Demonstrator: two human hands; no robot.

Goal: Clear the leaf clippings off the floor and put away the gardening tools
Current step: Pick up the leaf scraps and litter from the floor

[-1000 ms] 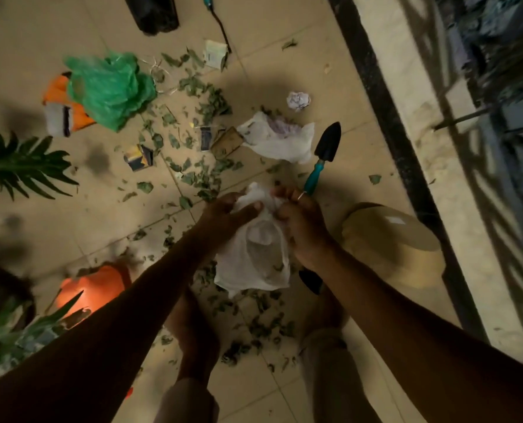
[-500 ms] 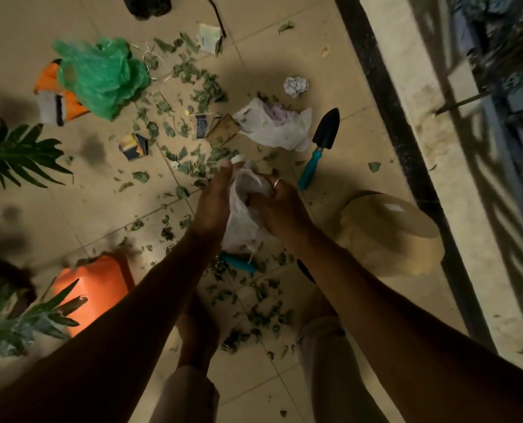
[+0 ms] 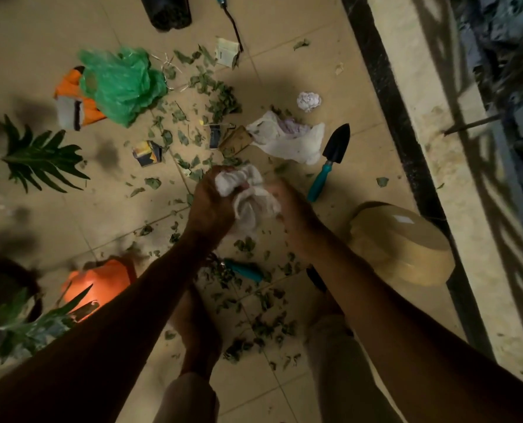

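Both hands are raised over the beige tiled floor point(image 3: 71, 224), working a thin white plastic bag point(image 3: 248, 196) that is bunched between them. The left hand point(image 3: 211, 206) grips the bag's upper left fold with curled fingers. The right hand point(image 3: 287, 206) is motion-blurred and appears to pinch the opposite side. Neither hand is free. The forearms converge from the lower corners of the view with the wrists close together, and the back of the left hand faces the camera.

Judgement: the step in hand is opening the bag to receive clippings. To do it well, find the mouth, rub the two layers apart, then pull the rim wide before lowering it beside the thickest heap.

Green leaf clippings point(image 3: 220, 102) lie scattered across the floor's middle, from the crumpled green plastic bag point(image 3: 123, 83) down past the forearms. The black-bladed trowel with a teal handle point(image 3: 335, 148) lies near the dark border strip point(image 3: 385, 96) at the floor's right edge. A second teal-handled tool point(image 3: 243, 269) lies beneath the forearms, its head hidden.
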